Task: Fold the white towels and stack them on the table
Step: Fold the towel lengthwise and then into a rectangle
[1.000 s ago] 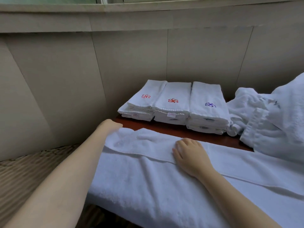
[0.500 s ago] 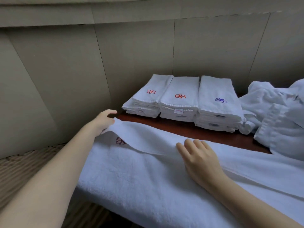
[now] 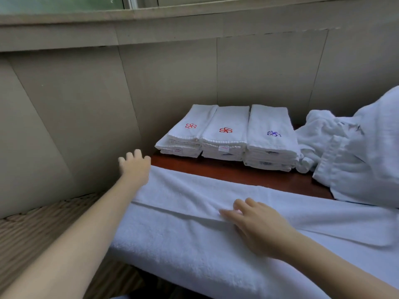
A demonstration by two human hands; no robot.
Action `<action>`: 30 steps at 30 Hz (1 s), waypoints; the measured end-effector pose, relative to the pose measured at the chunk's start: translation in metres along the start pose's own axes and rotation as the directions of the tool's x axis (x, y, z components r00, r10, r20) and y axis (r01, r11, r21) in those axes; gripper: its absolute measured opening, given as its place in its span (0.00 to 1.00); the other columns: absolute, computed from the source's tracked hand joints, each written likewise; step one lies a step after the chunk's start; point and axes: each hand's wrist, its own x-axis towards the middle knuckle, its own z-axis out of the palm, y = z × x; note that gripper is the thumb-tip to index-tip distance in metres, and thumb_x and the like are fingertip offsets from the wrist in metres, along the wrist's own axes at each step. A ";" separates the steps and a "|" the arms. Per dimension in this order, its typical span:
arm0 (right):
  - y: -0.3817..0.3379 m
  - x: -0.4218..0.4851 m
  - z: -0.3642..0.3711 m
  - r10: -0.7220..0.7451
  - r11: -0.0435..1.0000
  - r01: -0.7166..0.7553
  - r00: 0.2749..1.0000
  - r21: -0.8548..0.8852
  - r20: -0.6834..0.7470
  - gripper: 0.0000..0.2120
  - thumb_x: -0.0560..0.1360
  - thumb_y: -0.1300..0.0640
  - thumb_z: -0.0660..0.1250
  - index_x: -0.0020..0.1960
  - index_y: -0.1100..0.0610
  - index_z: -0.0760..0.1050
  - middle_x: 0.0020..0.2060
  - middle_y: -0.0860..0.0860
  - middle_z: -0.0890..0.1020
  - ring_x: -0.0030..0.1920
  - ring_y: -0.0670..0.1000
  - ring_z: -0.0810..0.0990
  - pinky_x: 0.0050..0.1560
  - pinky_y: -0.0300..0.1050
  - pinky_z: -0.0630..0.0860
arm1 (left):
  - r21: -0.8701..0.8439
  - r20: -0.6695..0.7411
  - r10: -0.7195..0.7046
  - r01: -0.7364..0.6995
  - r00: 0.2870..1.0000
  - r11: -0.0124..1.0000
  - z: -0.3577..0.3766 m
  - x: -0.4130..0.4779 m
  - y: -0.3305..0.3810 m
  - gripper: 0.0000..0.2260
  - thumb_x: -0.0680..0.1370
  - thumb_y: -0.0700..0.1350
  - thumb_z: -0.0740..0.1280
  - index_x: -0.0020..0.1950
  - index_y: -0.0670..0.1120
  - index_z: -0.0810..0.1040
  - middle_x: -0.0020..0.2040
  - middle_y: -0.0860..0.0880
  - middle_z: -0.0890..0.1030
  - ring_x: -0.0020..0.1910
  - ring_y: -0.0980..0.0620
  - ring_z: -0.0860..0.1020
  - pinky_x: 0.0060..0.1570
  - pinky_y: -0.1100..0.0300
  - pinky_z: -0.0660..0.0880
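The white towel (image 3: 194,240) lies across the near edge of the table (image 3: 226,171), its far side folded over. The right hand (image 3: 257,227) presses flat on the fold; the left hand (image 3: 136,167) (blurred) is spread, gripping nothing, at the towel's left corner. Three folded stacks (image 3: 226,134) stand behind, beside an unfolded heap (image 3: 356,158).

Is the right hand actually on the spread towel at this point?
Touching. The head view shows the right hand lying flat on the spread towel, with its fingers on the folded edge and no gap beneath them.
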 end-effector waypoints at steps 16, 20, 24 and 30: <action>0.173 -0.200 -0.028 0.888 0.458 -0.887 0.454 -0.062 0.069 0.15 0.73 0.60 0.60 0.59 0.53 0.70 0.55 0.55 0.69 0.56 0.60 0.71 0.51 0.48 0.68 | -0.411 0.195 0.229 -0.133 0.954 0.902 -0.030 -0.082 0.203 0.26 0.81 0.60 0.47 0.77 0.52 0.55 0.79 0.47 0.51 0.76 0.42 0.51 0.71 0.38 0.51; 0.180 -0.204 -0.033 0.873 0.487 -0.869 0.486 -0.088 0.040 0.12 0.74 0.61 0.60 0.57 0.55 0.69 0.56 0.55 0.67 0.58 0.60 0.69 0.52 0.49 0.68 | -0.510 0.102 0.510 -0.396 0.854 0.764 -0.042 -0.116 0.262 0.27 0.80 0.62 0.48 0.78 0.56 0.50 0.79 0.49 0.45 0.77 0.45 0.44 0.71 0.39 0.45; 0.187 -0.227 -0.046 0.849 0.524 -0.839 0.529 -0.145 0.002 0.09 0.72 0.65 0.59 0.47 0.54 0.64 0.45 0.51 0.66 0.51 0.57 0.72 0.45 0.46 0.62 | -0.430 0.123 0.558 -0.462 0.821 0.775 -0.041 -0.127 0.288 0.29 0.78 0.66 0.45 0.78 0.59 0.44 0.79 0.51 0.42 0.77 0.46 0.41 0.69 0.34 0.42; 0.178 -0.257 -0.044 0.768 0.640 -0.735 0.599 -0.224 0.227 0.10 0.73 0.66 0.57 0.45 0.51 0.68 0.44 0.50 0.71 0.48 0.55 0.73 0.44 0.46 0.61 | -0.405 0.166 0.572 -0.473 0.803 0.782 -0.042 -0.122 0.288 0.32 0.76 0.70 0.45 0.77 0.60 0.41 0.79 0.52 0.40 0.77 0.47 0.40 0.70 0.35 0.42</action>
